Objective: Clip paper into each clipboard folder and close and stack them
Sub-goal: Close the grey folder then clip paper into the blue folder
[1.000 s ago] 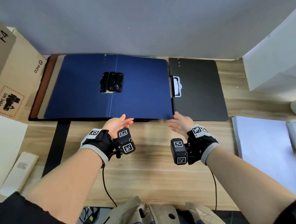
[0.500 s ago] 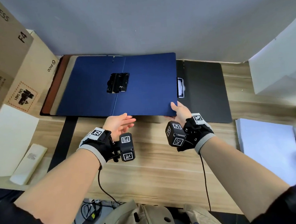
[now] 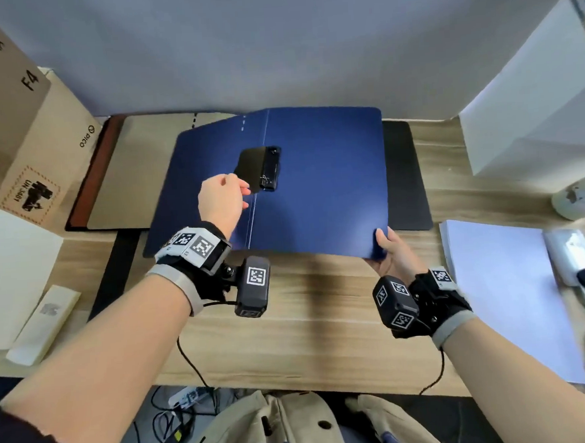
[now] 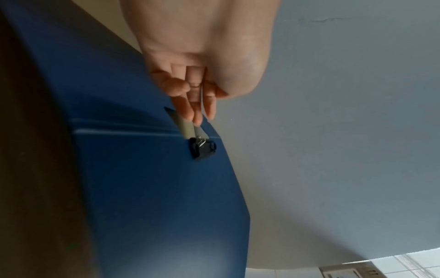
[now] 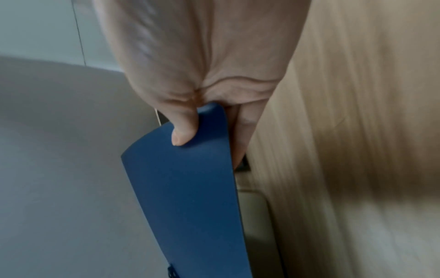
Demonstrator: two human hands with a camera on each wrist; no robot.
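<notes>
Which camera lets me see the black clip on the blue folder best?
The head view: the black clip shows whole on the blue folder, the left hand lifting its flap. The left wrist view shows it small under the fingers. The right wrist view shows only a dark edge.

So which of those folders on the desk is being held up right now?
The blue folder: the right hand grips its near corner. The brown folder and black folder lie flat.
</notes>
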